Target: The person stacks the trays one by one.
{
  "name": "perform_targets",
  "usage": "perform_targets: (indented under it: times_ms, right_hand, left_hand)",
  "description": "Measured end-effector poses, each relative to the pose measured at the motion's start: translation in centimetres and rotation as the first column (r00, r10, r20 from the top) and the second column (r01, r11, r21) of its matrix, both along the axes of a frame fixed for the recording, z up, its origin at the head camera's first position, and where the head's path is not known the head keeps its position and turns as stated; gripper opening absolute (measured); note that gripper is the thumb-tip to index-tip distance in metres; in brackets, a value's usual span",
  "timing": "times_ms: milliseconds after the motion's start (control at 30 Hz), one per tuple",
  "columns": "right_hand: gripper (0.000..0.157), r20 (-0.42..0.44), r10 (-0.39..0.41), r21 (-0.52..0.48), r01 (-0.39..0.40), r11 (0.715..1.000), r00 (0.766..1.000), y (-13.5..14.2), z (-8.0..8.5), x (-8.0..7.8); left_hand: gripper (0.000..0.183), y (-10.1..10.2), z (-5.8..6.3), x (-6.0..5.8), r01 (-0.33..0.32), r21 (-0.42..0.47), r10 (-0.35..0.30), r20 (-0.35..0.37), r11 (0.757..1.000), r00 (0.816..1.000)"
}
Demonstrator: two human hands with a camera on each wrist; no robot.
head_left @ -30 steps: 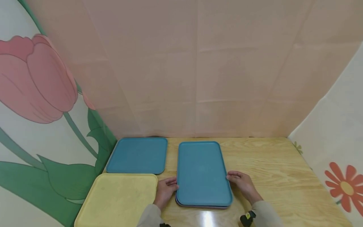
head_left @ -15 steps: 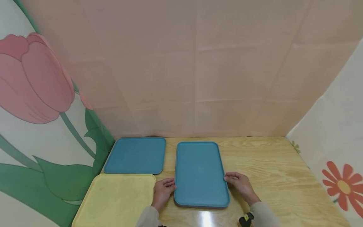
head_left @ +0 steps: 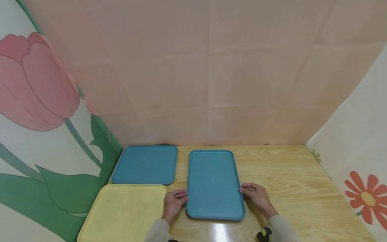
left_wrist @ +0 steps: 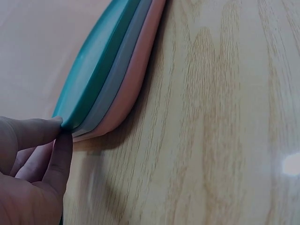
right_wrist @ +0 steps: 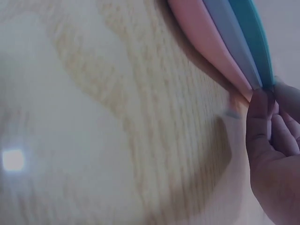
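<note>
A blue tray [head_left: 215,185] lies lengthwise away from me on top of a stack. Beneath it, the wrist views show a grey-blue tray [left_wrist: 110,77] and, at the bottom, a pink tray [left_wrist: 136,77]. The edges of the stack line up closely. My left hand [head_left: 174,205] pinches the top tray's left rim between thumb and finger. On the opposite side, my right hand [head_left: 257,198] pinches the right rim with thumb and fingertips. Both hands sit toward the near half of the stack, and the fingers' undersides are partly hidden.
Left of the stack, a yellow tray [head_left: 124,213] lies near the front, with another blue tray [head_left: 145,164] behind it. All stand on a wood-grain table [head_left: 281,171]. A plain pinkish cloth [head_left: 208,74] closes off the back, and flower-printed sheets [head_left: 362,144] flank the sides.
A second ago the lower trays peeked out at the stack's near and left edges; now the top blue tray sits more squarely over them. Both hands have kept their pinch on its rim.
</note>
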State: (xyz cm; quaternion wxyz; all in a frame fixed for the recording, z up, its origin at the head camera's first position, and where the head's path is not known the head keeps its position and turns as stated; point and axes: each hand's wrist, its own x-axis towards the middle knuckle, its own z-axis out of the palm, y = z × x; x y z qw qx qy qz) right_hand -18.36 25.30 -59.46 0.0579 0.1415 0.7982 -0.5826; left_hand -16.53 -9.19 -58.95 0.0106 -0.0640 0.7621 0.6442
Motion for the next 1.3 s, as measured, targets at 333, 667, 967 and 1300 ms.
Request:
perform_targets:
  times_ms: [333, 667, 967, 1300]
  right_hand:
    - [0.029, -0.016, -0.011, 0.036, 0.012, 0.999, 1.000, -0.1, 0.8, -0.8]
    - [0.027, -0.076, 0.043, -0.099, -0.051, 0.994, 0.996, -3.7, 3.4, -1.3]
    - [0.021, -0.120, 0.108, -0.138, -0.125, 0.983, 0.987, -7.7, 3.9, -2.0]
    - [0.019, -0.151, 0.168, -0.155, -0.191, 0.969, 0.974, -10.7, 4.0, -2.2]
  left_hand:
    - [0.032, -1.2, 0.8, -0.9, 0.064, -0.039, -0.063, 0.019, 0.997, 0.998]
    - [0.040, -6.1, 2.4, -1.7, 0.032, 0.000, -0.032, 0.095, 0.999, 0.995]
    - [0.042, -10.9, 2.7, -1.6, -0.066, -0.024, 0.068, 0.128, 0.998, 0.989]
    - [0.043, -15.0, 3.4, -1.3, -0.129, -0.079, 0.138, 0.119, 0.988, 0.983]
